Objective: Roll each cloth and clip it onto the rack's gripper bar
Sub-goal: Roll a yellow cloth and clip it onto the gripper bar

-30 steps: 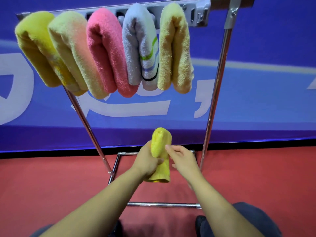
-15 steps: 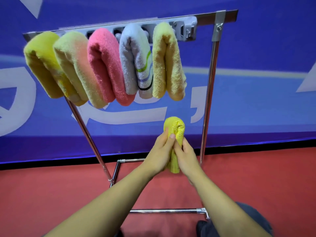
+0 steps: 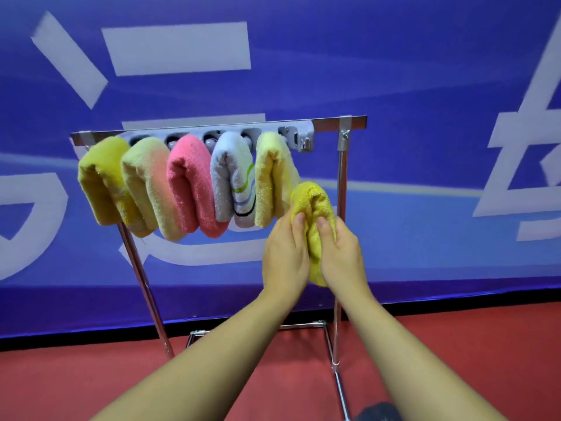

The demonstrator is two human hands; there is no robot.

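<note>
A rolled yellow cloth [image 3: 314,205] is held upright between both my hands, its folded top just below the right end of the grey gripper bar [image 3: 299,136]. My left hand [image 3: 285,256] grips its left side and my right hand [image 3: 341,253] grips its right side, thumbs pressed into the front. Several rolled cloths hang clipped on the bar: a yellow one [image 3: 100,180], a green-peach one [image 3: 145,183], a pink one [image 3: 191,183], a striped white one [image 3: 233,177] and a pale yellow one [image 3: 271,174]. The bar's rightmost clip holds nothing.
The chrome rack [image 3: 341,208] stands on a red floor [image 3: 455,344] in front of a blue banner wall [image 3: 425,86]. Its base frame [image 3: 329,338] runs along the floor toward me. A dark shoe tip [image 3: 376,413] shows at the bottom edge.
Both hands have lifted the rolled yellow cloth up and to the right, from below the hanging cloths to beside the pale yellow one. The camera view has tilted upward.
</note>
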